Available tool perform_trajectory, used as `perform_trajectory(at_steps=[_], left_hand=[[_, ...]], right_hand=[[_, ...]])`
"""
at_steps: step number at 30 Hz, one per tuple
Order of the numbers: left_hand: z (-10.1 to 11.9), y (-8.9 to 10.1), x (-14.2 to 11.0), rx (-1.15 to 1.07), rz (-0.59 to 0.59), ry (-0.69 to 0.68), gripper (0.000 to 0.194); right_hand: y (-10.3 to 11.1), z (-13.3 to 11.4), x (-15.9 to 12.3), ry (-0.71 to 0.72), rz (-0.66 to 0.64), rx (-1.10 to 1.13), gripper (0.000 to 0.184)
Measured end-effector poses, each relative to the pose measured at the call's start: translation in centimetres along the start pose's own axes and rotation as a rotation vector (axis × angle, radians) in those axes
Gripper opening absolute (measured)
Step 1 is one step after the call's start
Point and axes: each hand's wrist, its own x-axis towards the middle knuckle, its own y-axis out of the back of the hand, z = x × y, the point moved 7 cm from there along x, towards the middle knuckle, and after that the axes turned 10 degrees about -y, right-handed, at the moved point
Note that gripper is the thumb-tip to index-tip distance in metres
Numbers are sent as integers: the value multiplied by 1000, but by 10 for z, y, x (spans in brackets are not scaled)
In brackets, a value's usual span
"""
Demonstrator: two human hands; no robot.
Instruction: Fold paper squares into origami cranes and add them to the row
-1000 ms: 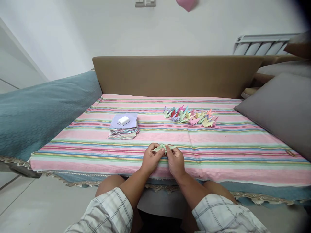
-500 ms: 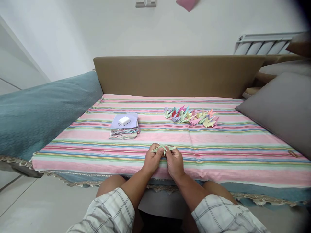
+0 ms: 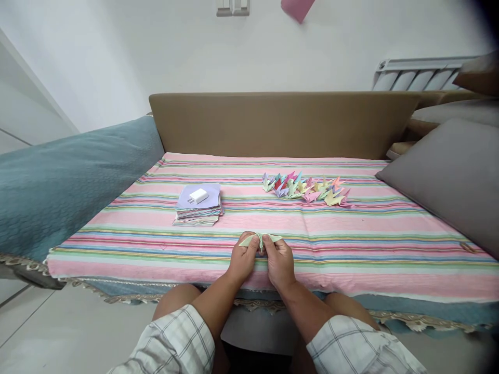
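My left hand [image 3: 242, 259] and my right hand [image 3: 279, 262] sit side by side at the near edge of a striped pink cloth [image 3: 370, 249]. Both are closed in a pinch on a small folded pale green paper figure [image 3: 259, 239], whose two flaps stick out left and right above my fingertips. Farther back on the cloth lies a row of several finished paper cranes [image 3: 306, 188] in mixed pastel colours. To the left rests a stack of square coloured paper [image 3: 198, 209] with a white charger plug [image 3: 198, 196] on top.
A tan sofa back [image 3: 280, 122] runs behind the cloth. A teal cover [image 3: 66, 176] drapes the left arm, and a grey cushion [image 3: 452, 176] leans at the right. My knees in checked shorts [image 3: 175, 343] are below the sofa edge.
My hands have shifted slightly downward and closer together on the green paper; its flaps lie flatter. The view has tilted a little.
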Motion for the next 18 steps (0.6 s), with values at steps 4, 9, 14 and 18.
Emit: perform_trajectory(at_steps=[4, 9, 14, 18], left_hand=[[-11, 2, -3, -125, 83, 129, 42], [-27, -13, -9, -529, 142, 323, 41], [-27, -19, -9, -709, 230, 415, 42], [-25, -19, -9, -744, 280, 476, 45]], right_hand=[[-2, 8, 2, -141, 8, 152, 32], [-10, 9, 1, -311, -25, 360, 35], [-13, 8, 0, -414, -37, 465, 37], [-14, 11, 0, -457, -25, 527, 36]])
